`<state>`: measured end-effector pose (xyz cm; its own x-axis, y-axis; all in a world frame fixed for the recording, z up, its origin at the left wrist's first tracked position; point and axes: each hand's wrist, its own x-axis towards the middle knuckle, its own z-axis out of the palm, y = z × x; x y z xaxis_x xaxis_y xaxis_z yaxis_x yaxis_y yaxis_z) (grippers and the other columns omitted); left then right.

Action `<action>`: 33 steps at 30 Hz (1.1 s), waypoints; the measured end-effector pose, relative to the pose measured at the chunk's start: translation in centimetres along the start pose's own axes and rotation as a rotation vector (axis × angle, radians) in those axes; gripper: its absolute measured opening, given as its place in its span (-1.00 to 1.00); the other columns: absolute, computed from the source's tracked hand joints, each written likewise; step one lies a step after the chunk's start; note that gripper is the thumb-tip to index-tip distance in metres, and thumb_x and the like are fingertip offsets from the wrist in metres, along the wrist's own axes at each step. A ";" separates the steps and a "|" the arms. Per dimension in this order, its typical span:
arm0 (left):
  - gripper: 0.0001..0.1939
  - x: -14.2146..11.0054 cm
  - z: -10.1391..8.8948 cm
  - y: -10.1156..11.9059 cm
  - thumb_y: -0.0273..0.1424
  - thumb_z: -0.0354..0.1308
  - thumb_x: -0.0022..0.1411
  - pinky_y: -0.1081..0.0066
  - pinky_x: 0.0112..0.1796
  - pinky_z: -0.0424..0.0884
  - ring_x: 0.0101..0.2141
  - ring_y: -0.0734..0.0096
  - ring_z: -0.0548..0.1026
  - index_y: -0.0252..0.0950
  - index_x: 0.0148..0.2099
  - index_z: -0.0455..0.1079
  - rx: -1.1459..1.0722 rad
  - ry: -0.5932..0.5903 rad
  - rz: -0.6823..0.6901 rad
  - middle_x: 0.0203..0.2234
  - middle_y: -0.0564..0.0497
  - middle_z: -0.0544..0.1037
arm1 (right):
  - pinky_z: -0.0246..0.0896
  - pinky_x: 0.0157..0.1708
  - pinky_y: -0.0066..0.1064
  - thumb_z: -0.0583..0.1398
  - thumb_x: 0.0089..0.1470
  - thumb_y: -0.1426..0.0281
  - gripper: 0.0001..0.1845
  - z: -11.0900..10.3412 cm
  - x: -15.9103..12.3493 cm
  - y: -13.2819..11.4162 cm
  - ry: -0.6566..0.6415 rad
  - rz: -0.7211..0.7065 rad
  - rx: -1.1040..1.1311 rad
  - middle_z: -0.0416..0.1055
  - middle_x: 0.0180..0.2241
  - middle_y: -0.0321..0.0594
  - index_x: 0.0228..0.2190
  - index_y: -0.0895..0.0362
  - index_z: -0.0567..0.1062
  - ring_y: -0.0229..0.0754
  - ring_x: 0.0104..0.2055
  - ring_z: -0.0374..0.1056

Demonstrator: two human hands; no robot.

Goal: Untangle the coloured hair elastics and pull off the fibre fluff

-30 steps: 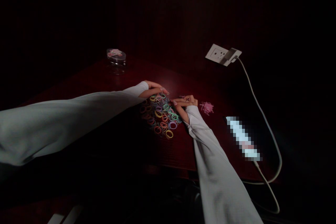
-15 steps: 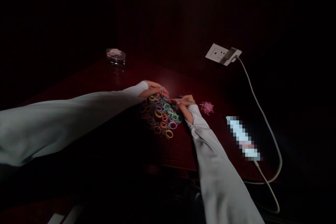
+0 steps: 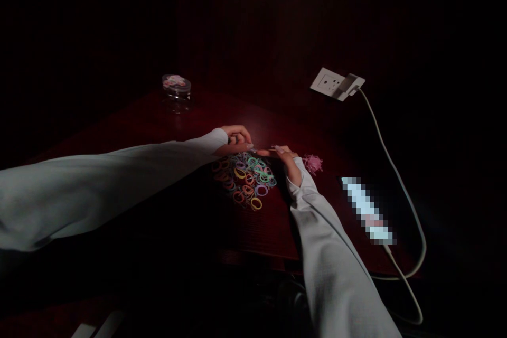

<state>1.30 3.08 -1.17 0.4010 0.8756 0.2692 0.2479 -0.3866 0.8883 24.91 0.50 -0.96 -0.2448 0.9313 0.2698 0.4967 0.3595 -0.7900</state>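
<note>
A heap of coloured hair ties (image 3: 248,188), in yellow, red, green, purple and other colours, lies on the dark red table (image 3: 261,232). At its far edge, my left hand (image 3: 236,137) has its fingers bent and its thumb and fingertips pinched together. A small pale bit shows at those fingertips, too small to name. Just to the right, my right hand (image 3: 288,159) is closed, its index finger pointing toward the left fingertips. Something thin and pinkish shows by its thumb, but I cannot make out what it is.
Right of my right hand lies a small pile of thin pink strips (image 3: 313,164). Farther right is a phone with a blurred screen (image 3: 368,211), its white cable (image 3: 390,153) running to a charger in a wall socket (image 3: 328,83). A clear round lidded jar (image 3: 176,94) stands back left.
My hands have drawn a little apart. The right hand has shifted slightly right, off the heap's edge, and the left fingers have curled more, uncovering more of the hair ties.
</note>
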 end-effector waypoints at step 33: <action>-0.78 -0.6 0.2 -0.5 -0.31 0.13 0.23 0.46 -0.25 0.26 -0.46 0.55 0.36 -0.27 -0.12 0.49 0.413 -0.019 0.318 -0.31 0.09 0.54 | 0.29 0.17 -0.16 0.10 0.16 -0.21 -0.34 -0.1 0.1 -0.7 -0.130 0.078 0.279 0.67 -0.16 -0.16 -0.25 0.01 0.74 0.03 -0.06 0.52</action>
<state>1.14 2.72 -1.88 0.5276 0.6928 0.4916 0.4374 -0.7177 0.5419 24.65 0.31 -0.27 -0.3289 0.9333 0.1443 0.2747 0.2407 -0.9309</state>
